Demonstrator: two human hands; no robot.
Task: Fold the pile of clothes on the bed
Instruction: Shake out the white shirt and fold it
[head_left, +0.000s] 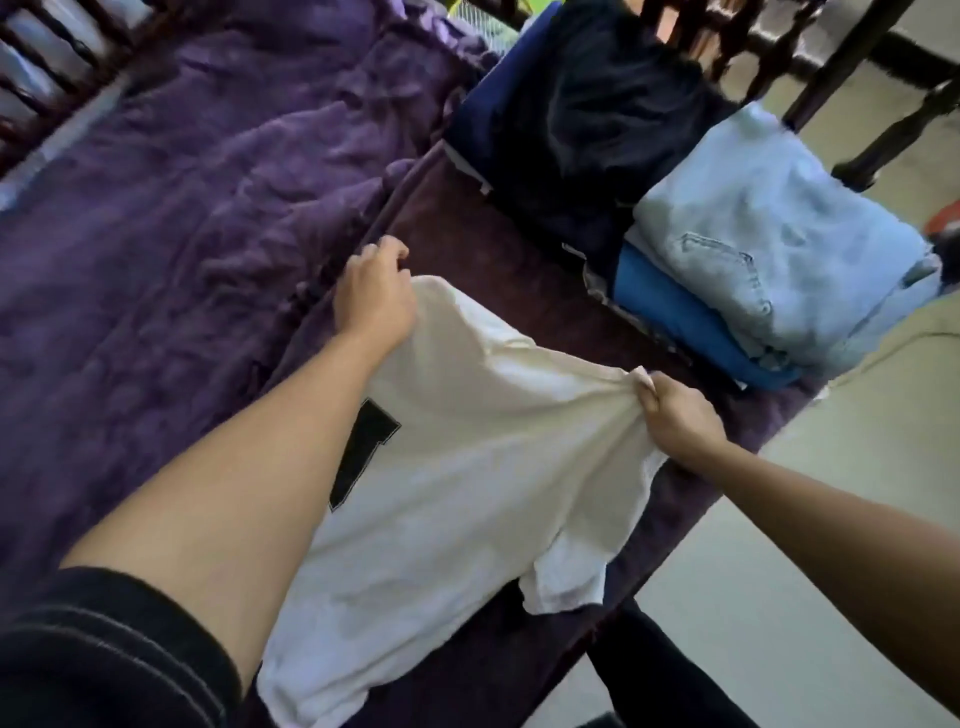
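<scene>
White T-shirt (467, 467): stretched between both hands and lying partly on the maroon blanket, close to the bed's right edge. A black printed patch shows beside the left forearm, and one short sleeve lies toward the edge.
Left hand (374, 296): fingers curled, grasping the far corner of the fabric.
Right hand (680, 423): clenched around a bunched fold on the right side, so the cloth is pulled taut.
Maroon blanket (493, 234): covers the right strip of the bed.
Purple sheet (182, 182): wrinkled, covering the bed to the left.
Dark navy pile (582, 114): folded clothes at the far end of the blanket.
Light blue jeans (769, 244): folded on top of a blue garment (675, 317), just beside the dark pile.
Floor (779, 519): pale, to the right.
</scene>
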